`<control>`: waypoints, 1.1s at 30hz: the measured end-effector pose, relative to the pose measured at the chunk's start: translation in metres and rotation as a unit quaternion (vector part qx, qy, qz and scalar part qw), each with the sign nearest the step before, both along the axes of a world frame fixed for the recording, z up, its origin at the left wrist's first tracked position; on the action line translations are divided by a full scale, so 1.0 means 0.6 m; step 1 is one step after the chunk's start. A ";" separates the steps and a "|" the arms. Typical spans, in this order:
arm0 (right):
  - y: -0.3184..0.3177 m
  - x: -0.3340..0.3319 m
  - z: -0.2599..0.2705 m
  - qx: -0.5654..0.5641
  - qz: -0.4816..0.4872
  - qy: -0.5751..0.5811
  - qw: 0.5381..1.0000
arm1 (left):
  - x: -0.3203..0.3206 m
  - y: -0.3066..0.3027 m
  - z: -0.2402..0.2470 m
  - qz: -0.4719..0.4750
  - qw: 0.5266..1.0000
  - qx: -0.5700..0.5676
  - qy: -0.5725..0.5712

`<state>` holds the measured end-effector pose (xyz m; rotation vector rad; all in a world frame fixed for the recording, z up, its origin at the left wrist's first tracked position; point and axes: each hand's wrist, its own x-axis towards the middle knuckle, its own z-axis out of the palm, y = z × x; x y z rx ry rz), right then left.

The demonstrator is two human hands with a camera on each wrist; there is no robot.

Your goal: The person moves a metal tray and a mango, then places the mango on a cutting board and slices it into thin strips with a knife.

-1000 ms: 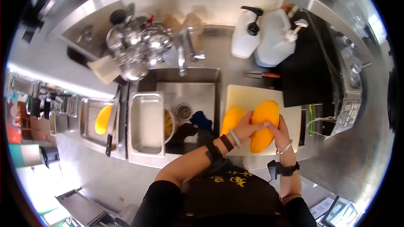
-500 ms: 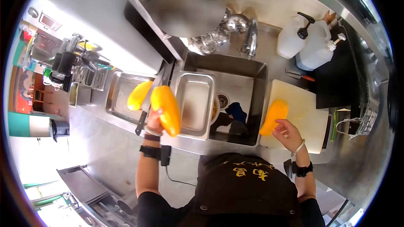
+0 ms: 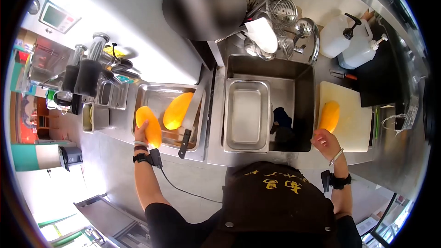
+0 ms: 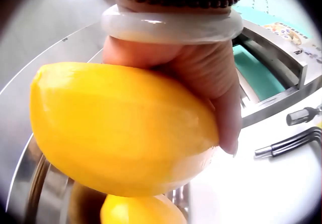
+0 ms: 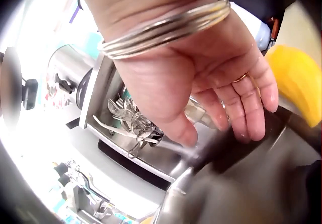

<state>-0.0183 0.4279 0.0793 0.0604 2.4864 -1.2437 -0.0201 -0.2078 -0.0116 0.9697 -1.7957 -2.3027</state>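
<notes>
My left hand [image 3: 141,133] grips a large peeled mango [image 4: 121,128] from one side, over the left edge of a shallow metal tray [image 3: 148,93]. A second mango [image 3: 178,110] lies in that tray, beside a knife [image 3: 189,126] with a black handle that is laid across the tray's right side. In the right wrist view, my right hand [image 5: 201,78] shows an empty palm with fingers loosely bent. It hovers at the near left edge of a white cutting board [image 3: 351,124], close to a third mango [image 3: 330,115] resting there.
Between the hands is a sink [image 3: 294,71] with a rectangular metal pan [image 3: 248,82] set in it and a dark blue cloth [image 3: 281,118]. Ladles and strainers [image 3: 281,11] stand behind it. A round pan [image 3: 202,7] hangs above. Pump jugs [image 3: 334,36] stand at the back right.
My left hand has carried one mango from the cutting board leftward across the sink to the tray. My right hand has let go of that mango and stays by the board. The view has shifted left.
</notes>
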 end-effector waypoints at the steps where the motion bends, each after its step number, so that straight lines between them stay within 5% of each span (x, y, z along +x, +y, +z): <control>1: -0.013 -0.001 0.002 0.000 -0.006 0.000 1.000 | -0.004 -0.016 -0.023 0.008 1.000 0.003 -0.005; 10: -0.038 0.009 0.017 0.053 -0.021 -0.014 0.998 | -0.018 -0.031 -0.082 -0.008 0.997 -0.059 -0.046; 13: 0.013 0.005 -0.012 0.039 -0.046 -0.034 0.998 | -0.015 -0.045 -0.077 -0.015 0.981 -0.092 -0.171; 16: 0.130 -0.005 -0.069 -0.058 -0.205 -0.009 0.977 | -0.010 -0.080 -0.098 -0.007 0.907 -0.405 -0.117; 17: 0.149 -0.011 -0.043 -0.075 -0.259 -0.016 0.963 | -0.016 -0.043 -0.054 0.020 0.889 -0.450 -0.082; 18: 0.179 -0.012 -0.046 -0.073 -0.268 -0.013 0.961 | -0.023 0.012 -0.016 0.060 0.920 -0.387 0.006; 20: 0.256 -0.007 -0.079 -0.016 -0.425 -0.031 0.904 | -0.036 0.164 0.075 0.003 0.934 -0.344 0.092; 23: 0.371 0.021 -0.142 0.042 -0.480 -0.036 0.875 | -0.046 0.417 0.157 -0.161 0.955 -0.201 0.150; 24: 0.411 0.033 -0.169 0.041 -0.482 -0.037 0.874 | -0.054 0.484 0.135 -0.224 0.945 -0.165 0.173; 26: 0.483 0.053 -0.208 0.261 -0.457 0.029 0.850 | -0.070 0.635 0.127 -0.340 0.910 -0.116 0.205; 27: 0.501 0.056 -0.196 0.238 -0.482 -0.027 0.843 | -0.080 0.698 0.098 -0.393 0.894 -0.112 0.184; 33: 0.616 0.060 -0.215 0.359 -0.398 0.008 0.844 | -0.110 0.966 -0.058 -0.429 0.893 -0.129 0.037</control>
